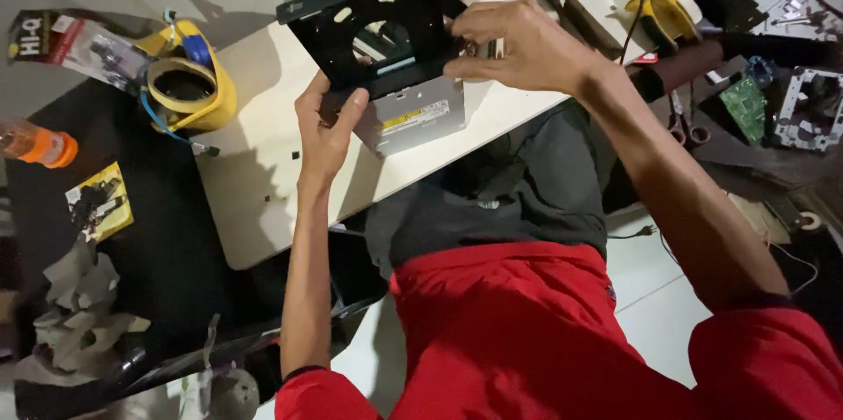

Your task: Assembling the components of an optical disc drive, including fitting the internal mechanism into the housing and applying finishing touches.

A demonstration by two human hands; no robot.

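A black plastic disc-drive tray (373, 29) with a front bezel is held over a white board (263, 174). Under it lies the grey metal drive casing (420, 117) with a yellow and white label. My left hand (325, 126) grips the tray's near left corner, thumb on top. My right hand (518, 43) pinches the tray's right edge. Both forearms reach out from red sleeves.
A yellow tape roll holder with blue wire (184, 82) sits left on the board. An orange bottle (39, 143) and small packets lie on the black table (167, 244). Pliers with yellow handles (659, 7), scissors (685, 126), a green circuit board (746, 104) and drive parts lie right.
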